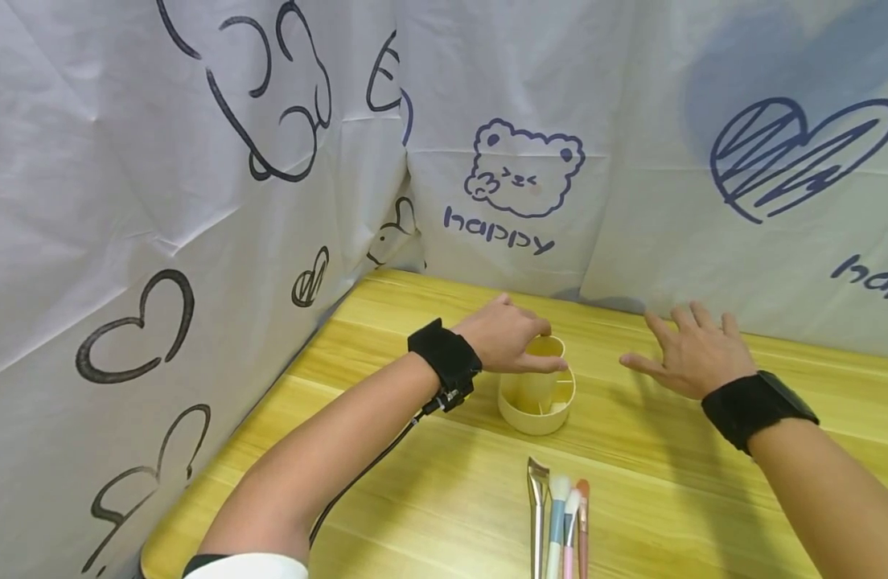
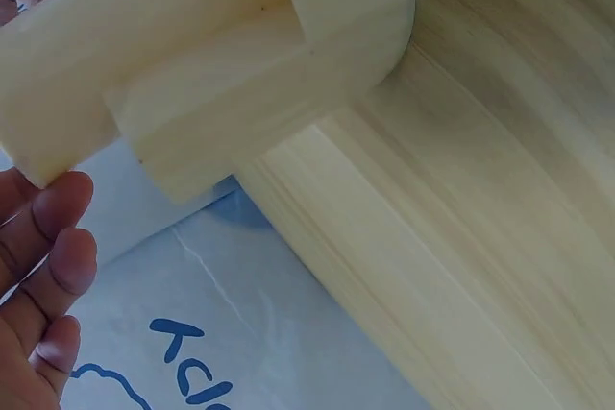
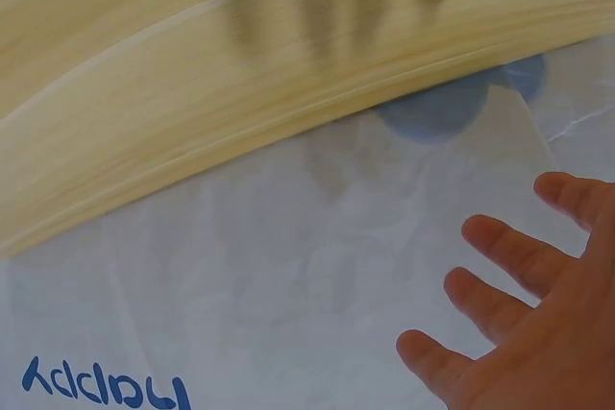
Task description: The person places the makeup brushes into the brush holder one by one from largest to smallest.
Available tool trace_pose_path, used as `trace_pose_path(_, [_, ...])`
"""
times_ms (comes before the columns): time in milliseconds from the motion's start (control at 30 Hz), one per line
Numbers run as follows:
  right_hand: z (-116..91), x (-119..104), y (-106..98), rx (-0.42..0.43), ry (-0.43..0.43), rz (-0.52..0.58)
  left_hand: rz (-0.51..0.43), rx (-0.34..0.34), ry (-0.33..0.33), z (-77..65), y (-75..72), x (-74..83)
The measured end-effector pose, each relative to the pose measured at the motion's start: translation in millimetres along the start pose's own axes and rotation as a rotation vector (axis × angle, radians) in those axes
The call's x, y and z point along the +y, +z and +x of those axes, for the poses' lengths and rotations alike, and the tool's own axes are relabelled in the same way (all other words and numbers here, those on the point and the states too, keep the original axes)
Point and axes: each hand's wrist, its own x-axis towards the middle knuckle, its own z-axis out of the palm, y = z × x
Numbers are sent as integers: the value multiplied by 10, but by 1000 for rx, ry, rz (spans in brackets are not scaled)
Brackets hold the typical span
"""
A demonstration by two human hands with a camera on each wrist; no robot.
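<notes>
A cream-coloured round holder (image 1: 534, 420) with a taller tube and lower compartments stands on the wooden table. My left hand (image 1: 503, 334) grips the rim of its taller tube from above, thumb on the near side and fingers on the far side. The left wrist view has the holder (image 2: 221, 108) close up, with fingertips (image 2: 63, 201) right at the tube's edge. To the right, my right hand (image 1: 705, 354) is held above the table with fingers spread and nothing in it; the right wrist view has those straight fingers (image 3: 514, 252) in front of the white cloth.
Several makeup brushes (image 1: 556, 523) lie side by side on the table (image 1: 415, 498), nearer to me than the holder. White cloth (image 1: 632, 185) with drawn hearts and bears hangs along the table's back and left edges. A black cable (image 1: 372, 465) runs along my left forearm.
</notes>
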Motion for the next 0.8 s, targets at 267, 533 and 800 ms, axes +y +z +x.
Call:
trace_pose_path(267, [22, -45, 2, 28, -54, -39, -1, 6, 17, -21, 3, -6])
trace_pose_path(533, [47, -97, -11, 8, -88, -21, -11, 28, 16, -42, -2, -8])
trace_pose_path(800, [46, -152, 16, -1, -132, 18, -45, 52, 16, -59, 18, -1])
